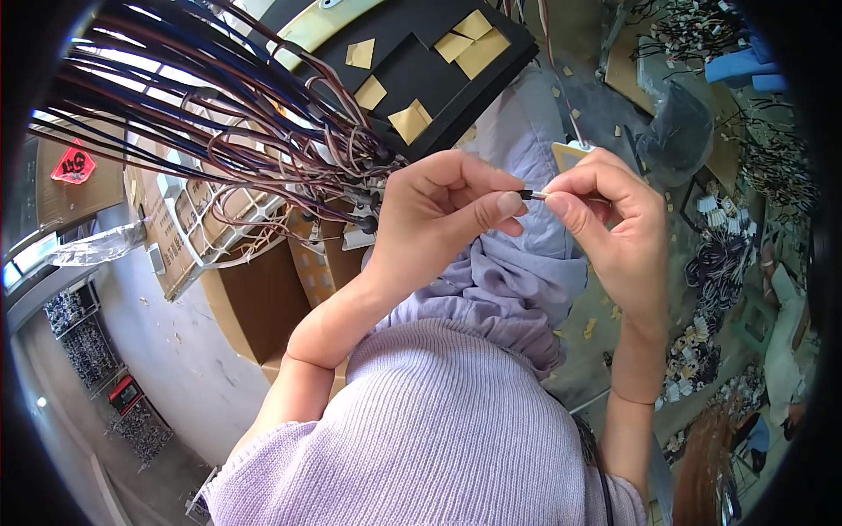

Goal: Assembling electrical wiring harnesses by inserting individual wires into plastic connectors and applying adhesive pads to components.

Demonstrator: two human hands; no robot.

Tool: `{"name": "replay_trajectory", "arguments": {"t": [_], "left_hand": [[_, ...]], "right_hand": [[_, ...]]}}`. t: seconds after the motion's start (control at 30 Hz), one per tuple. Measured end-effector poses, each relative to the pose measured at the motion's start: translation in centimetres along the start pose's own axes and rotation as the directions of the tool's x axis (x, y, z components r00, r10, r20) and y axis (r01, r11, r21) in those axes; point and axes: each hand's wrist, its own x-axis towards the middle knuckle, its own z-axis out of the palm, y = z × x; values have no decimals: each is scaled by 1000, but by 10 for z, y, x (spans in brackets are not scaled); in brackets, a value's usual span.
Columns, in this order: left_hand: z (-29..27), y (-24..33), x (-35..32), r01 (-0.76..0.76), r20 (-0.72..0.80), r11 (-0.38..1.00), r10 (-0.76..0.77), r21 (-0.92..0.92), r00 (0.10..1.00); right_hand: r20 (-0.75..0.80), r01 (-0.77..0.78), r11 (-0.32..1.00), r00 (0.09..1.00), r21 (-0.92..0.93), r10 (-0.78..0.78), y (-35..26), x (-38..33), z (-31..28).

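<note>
In front of my lap, my left hand (447, 206) pinches one end of a short, thin, dark piece, apparently a wire end (528, 195), between thumb and forefinger. The other end sits between the thumb and forefinger of my right hand (618, 215), and only a small dark stretch shows between the two. Just behind the right fingers is a yellow-edged pale piece (567, 156), with a thin cord rising from it; I cannot tell if the hand touches it. Left of my left hand hangs a thick bundle of brown, blue and black wires (263, 131).
Beyond my hands, a black panel (399, 83) carries several yellow tape pieces (481, 54). Cardboard boxes (254, 302) stand at the left. Heaps of cables and connectors (724, 254) lie on the right, near a dark plastic bag (675, 136). Filled trays (83, 342) stand at far left.
</note>
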Motion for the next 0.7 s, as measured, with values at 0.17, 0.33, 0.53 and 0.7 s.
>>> {"name": "replay_trajectory", "arguments": {"t": [0.17,0.33,0.53,0.7], "left_hand": [[-3,0,-2,-104,31,987,101,121,994],[-8,2,-4,530,619,764,-224,-368,753],[-7,-8,-4,591,732,601,-15,-538,681],[-8,-9,-5,592,756,590,49,-549,653]], "right_hand": [[47,21,997,999,-69,-18,-7,1,-4],[172,182,979,971,-93,-164,-23,0,3],[122,201,949,977,-244,-175,-34,-1,12],[141,179,957,979,-228,-150,-39,0,9]]}}
